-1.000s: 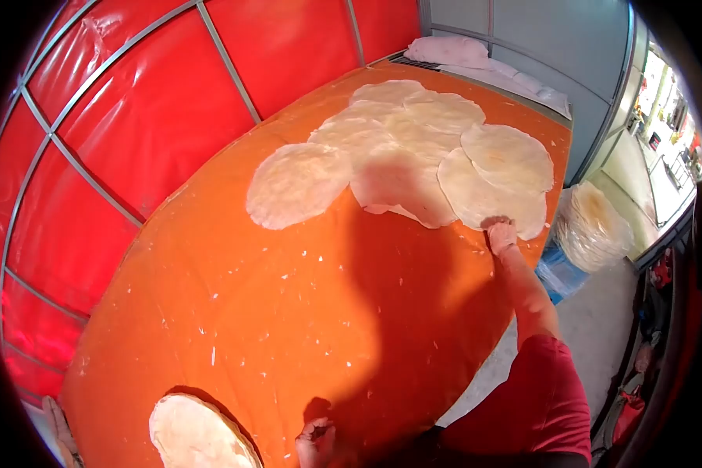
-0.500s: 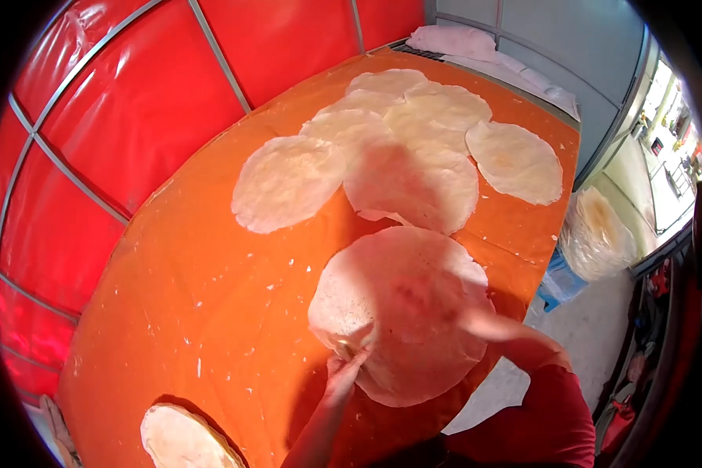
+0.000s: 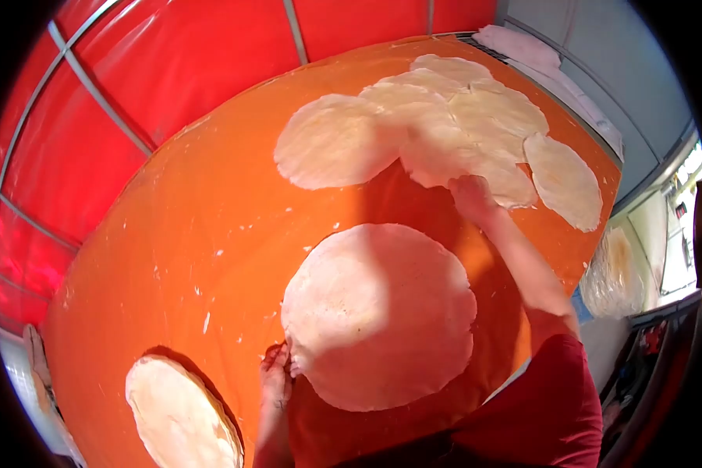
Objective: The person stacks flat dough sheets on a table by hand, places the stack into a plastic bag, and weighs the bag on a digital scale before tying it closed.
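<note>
A large round thin flatbread (image 3: 382,312) lies flat on the orange-covered table in front of me, partly in shadow. At its left edge is my left hand (image 3: 277,366), fingers closed on the rim. Beyond it, my right hand (image 3: 473,196) reaches to the near edge of several overlapping flatbreads (image 3: 495,117). Its fingers are curled closed at that edge, and the fingertips are partly hidden. One more flatbread (image 3: 331,144) joins the group on the left, and another (image 3: 565,183) on the right.
A stack of flatbreads (image 3: 179,413) sits at the near left of the orange table cover (image 3: 171,257). Small crumbs dot the cover. Red sheeting (image 3: 210,70) on metal bars walls the far left. A plastic-wrapped bundle (image 3: 612,273) stands beyond the right edge.
My right hand has moved from the near flatbread forward to the far group. My left hand has shifted to the near flatbread's left rim, and that flatbread now lies flat. The view has turned left.
</note>
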